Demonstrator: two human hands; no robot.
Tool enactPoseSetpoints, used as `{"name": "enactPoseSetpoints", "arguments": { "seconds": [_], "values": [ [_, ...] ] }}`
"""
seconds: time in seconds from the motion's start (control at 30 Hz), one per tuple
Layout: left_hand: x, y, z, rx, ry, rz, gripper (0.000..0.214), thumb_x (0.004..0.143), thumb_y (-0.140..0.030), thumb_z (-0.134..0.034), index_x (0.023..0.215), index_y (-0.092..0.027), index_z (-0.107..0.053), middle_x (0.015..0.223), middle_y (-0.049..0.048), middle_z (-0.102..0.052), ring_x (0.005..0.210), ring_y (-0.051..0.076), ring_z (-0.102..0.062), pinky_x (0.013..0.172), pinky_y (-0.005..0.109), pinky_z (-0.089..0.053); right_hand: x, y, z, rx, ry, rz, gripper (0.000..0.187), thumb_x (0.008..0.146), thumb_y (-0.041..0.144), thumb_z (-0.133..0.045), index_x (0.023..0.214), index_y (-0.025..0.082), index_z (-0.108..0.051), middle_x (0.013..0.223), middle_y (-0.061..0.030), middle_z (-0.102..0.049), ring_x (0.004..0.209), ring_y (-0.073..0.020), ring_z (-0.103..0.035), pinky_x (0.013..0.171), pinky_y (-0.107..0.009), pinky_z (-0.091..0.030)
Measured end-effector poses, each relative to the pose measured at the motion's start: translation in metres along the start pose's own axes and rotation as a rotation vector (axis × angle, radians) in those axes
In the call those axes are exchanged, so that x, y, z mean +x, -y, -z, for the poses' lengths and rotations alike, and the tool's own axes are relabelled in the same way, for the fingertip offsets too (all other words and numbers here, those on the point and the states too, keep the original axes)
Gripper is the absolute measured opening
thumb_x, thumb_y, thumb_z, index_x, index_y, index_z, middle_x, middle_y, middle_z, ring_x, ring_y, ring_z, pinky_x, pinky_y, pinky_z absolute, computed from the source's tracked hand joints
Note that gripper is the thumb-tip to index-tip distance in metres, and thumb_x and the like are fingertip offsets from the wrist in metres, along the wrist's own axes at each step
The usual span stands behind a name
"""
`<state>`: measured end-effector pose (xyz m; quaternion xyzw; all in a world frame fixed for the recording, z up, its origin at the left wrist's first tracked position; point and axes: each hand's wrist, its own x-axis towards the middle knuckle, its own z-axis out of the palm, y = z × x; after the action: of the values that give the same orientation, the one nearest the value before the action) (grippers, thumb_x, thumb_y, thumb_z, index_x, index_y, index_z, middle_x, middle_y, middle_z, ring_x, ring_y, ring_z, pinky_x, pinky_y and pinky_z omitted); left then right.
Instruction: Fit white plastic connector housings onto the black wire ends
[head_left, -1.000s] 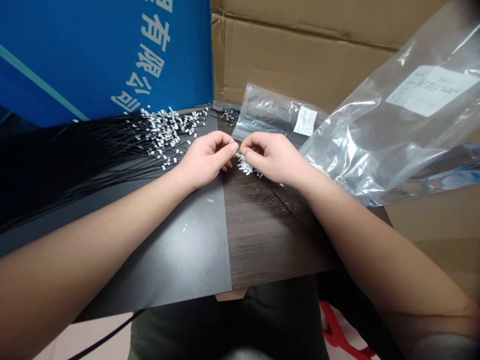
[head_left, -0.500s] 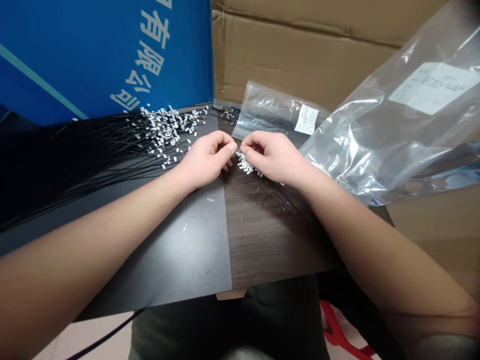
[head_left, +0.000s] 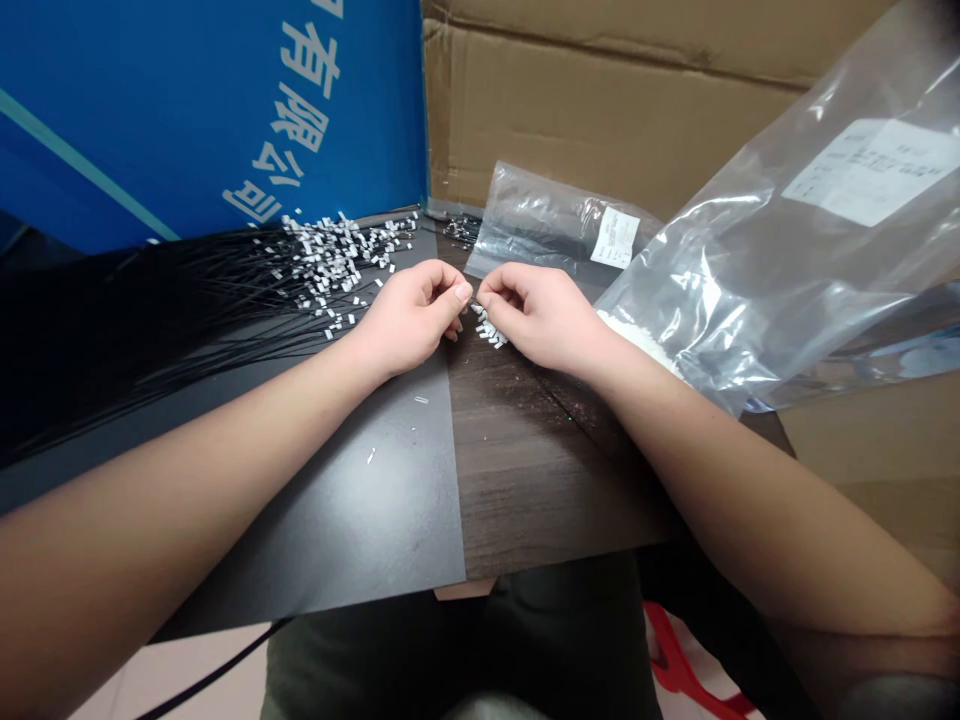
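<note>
White pieces [head_left: 489,328] lie in a small pile on the dark table [head_left: 555,490], just beside the right hand [head_left: 534,315] and partly hidden by it. They look light and stiff, probably slippery, and best taken by their sides. Black wires [head_left: 202,300] with white ends spread on the left, seemingly thin and bendy, better held close behind the tip. The left hand [head_left: 411,318] faces the right, fingertips nearly meeting; on each, thumb and forefinger press together, but anything pinched is too small to make out.
</note>
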<state>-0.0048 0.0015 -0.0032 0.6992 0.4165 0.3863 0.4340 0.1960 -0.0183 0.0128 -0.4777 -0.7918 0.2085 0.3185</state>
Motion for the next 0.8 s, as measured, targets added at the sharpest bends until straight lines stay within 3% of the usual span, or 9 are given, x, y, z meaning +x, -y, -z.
{"name": "enactPoseSetpoints", "arguments": {
  "seconds": [0.53, 0.8],
  "values": [
    [-0.0006, -0.0005, -0.0021, -0.014, -0.025, -0.006, 0.024, 0.097, -0.036, -0.075, 0.086, -0.018, -0.063, 0.068, -0.0003, -0.064, 0.059, 0.013, -0.061, 0.057, 0.024, -0.051, -0.0002, -0.002, -0.0006, 0.005, -0.001, -0.001, 0.014, 0.094, 0.026, -0.06, 0.089, 0.019, -0.07, 0.082, -0.0034, -0.071, 0.073, -0.0184, -0.055, 0.072, -0.033, -0.04],
    [0.0024, 0.0048, -0.0023, -0.212, -0.041, 0.008, 0.029, 0.097, -0.043, -0.078, 0.094, -0.016, -0.069, 0.087, 0.0046, -0.071, 0.064, 0.011, -0.065, 0.058, 0.023, -0.057, 0.0034, -0.0006, -0.0004, 0.148, -0.03, -0.122, 0.014, 0.094, 0.027, -0.06, 0.087, 0.018, -0.069, 0.083, -0.0036, -0.069, 0.073, -0.0172, -0.055, 0.071, -0.032, -0.042]
  ]
}}
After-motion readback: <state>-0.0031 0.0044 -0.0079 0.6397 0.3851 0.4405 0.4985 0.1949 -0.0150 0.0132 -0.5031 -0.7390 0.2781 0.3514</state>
